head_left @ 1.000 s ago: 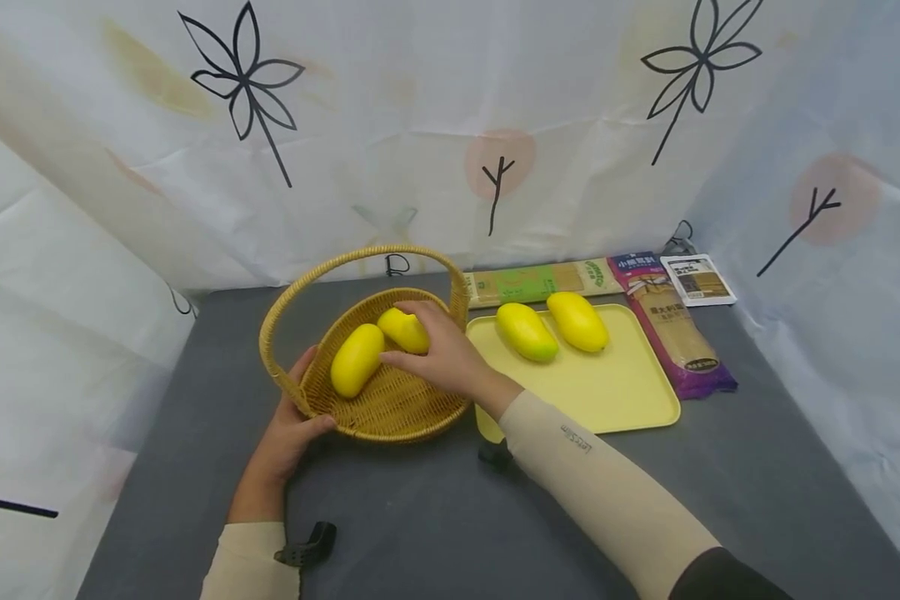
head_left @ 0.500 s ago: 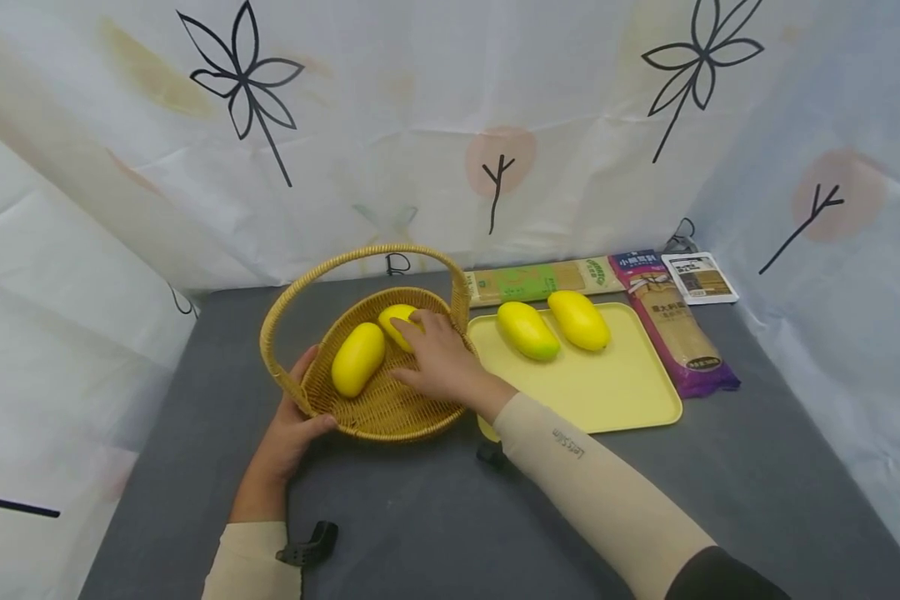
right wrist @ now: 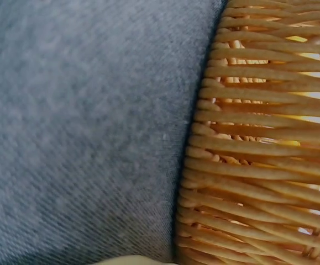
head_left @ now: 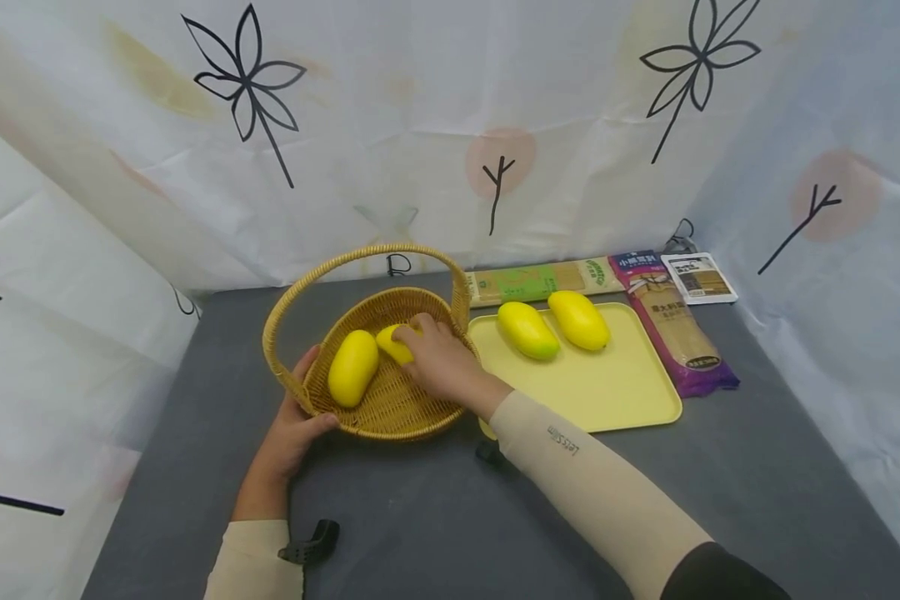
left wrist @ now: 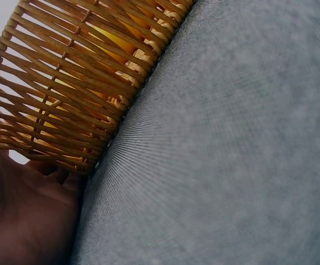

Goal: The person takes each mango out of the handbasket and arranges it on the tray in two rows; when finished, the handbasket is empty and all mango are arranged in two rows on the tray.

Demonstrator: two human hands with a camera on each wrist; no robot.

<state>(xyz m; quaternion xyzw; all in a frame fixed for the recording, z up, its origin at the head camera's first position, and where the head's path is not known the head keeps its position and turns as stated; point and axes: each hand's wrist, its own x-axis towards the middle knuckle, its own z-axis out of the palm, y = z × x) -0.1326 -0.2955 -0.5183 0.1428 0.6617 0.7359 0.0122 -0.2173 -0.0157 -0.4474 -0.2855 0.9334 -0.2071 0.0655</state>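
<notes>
A wicker basket [head_left: 390, 421] with a tall arched handle stands on the table at centre left in the head view. My left hand [head_left: 288, 437] grips its left side, thumb at the rim; in the left wrist view the palm [left wrist: 35, 215] lies against the woven wall. Inside the basket, one yellow mango [head_left: 353, 369] rests at the left. Beside it is a second mango [head_left: 392, 343], partly hidden under my right hand [head_left: 447, 364], whose fingers curl over it. Only the outer basket wall [right wrist: 259, 143] shows closely in the right wrist view.
Right of the basket lies a yellow tray [head_left: 600, 392] bearing two mangoes [head_left: 527, 331]. Behind it is a long noodle packet [head_left: 543, 282]. A purple pasta bag [head_left: 671, 325] and a small white packet [head_left: 699, 279] lie at the right. A patterned curtain [head_left: 390, 125] encloses the grey table [head_left: 420, 517].
My right hand has loosened and then closed over the second mango again, which has shifted slightly toward me. The first mango has moved a little the same way. The left hand stays put.
</notes>
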